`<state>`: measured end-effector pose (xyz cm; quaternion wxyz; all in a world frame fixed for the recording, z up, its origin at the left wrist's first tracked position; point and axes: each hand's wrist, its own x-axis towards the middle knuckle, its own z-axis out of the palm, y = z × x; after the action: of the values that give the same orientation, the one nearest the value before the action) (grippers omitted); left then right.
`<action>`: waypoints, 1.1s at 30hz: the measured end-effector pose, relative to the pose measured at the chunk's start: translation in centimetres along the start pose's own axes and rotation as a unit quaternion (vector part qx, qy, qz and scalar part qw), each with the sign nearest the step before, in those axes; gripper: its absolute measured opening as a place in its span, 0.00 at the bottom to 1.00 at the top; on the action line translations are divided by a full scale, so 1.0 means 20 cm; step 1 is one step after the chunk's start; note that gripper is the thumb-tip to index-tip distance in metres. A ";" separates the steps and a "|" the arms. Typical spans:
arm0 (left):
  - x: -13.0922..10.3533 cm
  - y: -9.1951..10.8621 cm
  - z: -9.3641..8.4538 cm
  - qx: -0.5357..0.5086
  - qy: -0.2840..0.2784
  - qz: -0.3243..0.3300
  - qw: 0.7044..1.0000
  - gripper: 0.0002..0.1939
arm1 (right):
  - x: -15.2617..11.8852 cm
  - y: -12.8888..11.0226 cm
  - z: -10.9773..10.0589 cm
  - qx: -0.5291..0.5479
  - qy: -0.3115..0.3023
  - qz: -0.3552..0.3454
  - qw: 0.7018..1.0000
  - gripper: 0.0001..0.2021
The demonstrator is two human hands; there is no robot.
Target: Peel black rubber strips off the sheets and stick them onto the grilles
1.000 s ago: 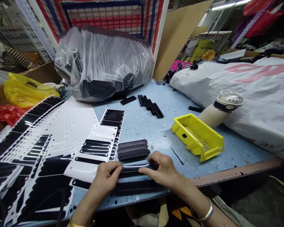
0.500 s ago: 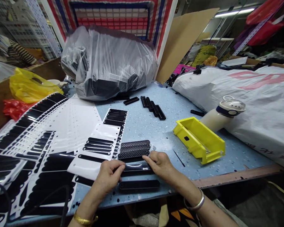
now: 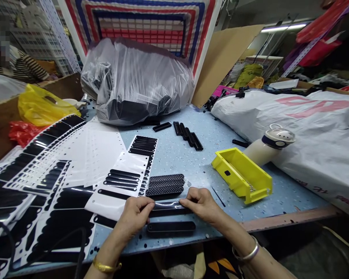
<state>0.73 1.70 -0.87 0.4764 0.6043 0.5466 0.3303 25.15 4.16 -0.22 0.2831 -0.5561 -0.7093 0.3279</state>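
Between my hands lies a glossy black strip (image 3: pixel 168 206), over a dark bar near the table's front edge. My left hand (image 3: pixel 138 213) pinches its left end. At the right end, the thumb and bent fingers of my right hand (image 3: pixel 200 204) grip it. Just in front is another black bar (image 3: pixel 171 228), lying flat. Behind the strip, several textured black pieces (image 3: pixel 165 184) lie side by side. White sheets with black adhesive-like strips (image 3: pixel 122 180) spread to the left of them.
A yellow bin (image 3: pixel 241 174) with small bits inside stands at the right, beside a pale bottle (image 3: pixel 269 145). Further back are black pieces (image 3: pixel 188 135), a plastic-wrapped bundle (image 3: pixel 142 85) and a large white sack (image 3: pixel 305 128). A person in striped sleeves (image 3: pixel 31 68) is at far left.
My right hand has drawn its fingers in at the strip's right end, where its index finger was stretched toward the textured pieces. The camera view has shifted slightly.
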 end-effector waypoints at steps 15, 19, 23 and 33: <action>0.01 -0.02 0.01 -0.011 0.004 0.012 1.000 0.14 | -0.04 -0.11 -0.03 -0.060 0.027 -0.040 0.997 0.14; 0.01 -0.02 0.01 -0.018 -0.001 0.015 1.000 0.15 | -0.02 -0.12 0.09 -0.101 0.014 -0.064 0.993 0.14; 0.01 -0.01 0.00 -0.017 -0.007 0.020 1.000 0.15 | 0.02 -0.07 0.15 -0.105 0.024 -0.080 0.991 0.21; -0.02 0.03 -0.01 0.022 0.006 0.024 0.999 0.18 | 0.00 -0.11 -0.03 -0.054 0.042 -0.047 0.997 0.26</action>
<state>0.71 1.42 -0.27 0.4515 0.6255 0.5418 0.3338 24.29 3.90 1.76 0.2967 -0.5501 -0.7389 0.2519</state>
